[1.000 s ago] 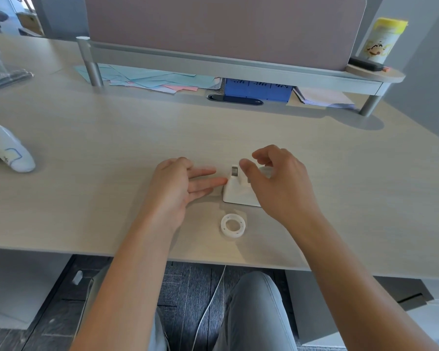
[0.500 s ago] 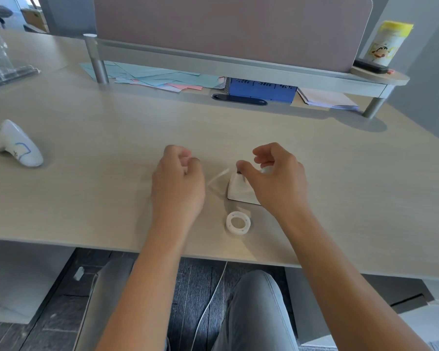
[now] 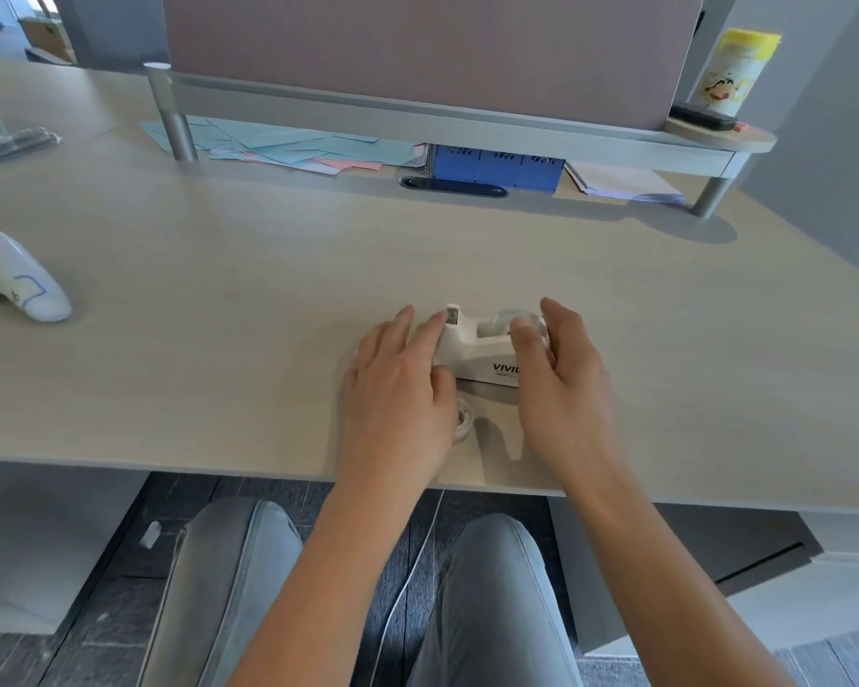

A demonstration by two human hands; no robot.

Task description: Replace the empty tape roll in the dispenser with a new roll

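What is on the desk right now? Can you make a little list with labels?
dispenser: white tape dispenser standing on the desk
new roll: clear tape roll seated in the dispenser
empty roll: white core lying flat on the desk, partly hidden by the left hand
left hand: left hand at the cutter end of the dispenser
right hand: right hand at the roll end
far left: white controller
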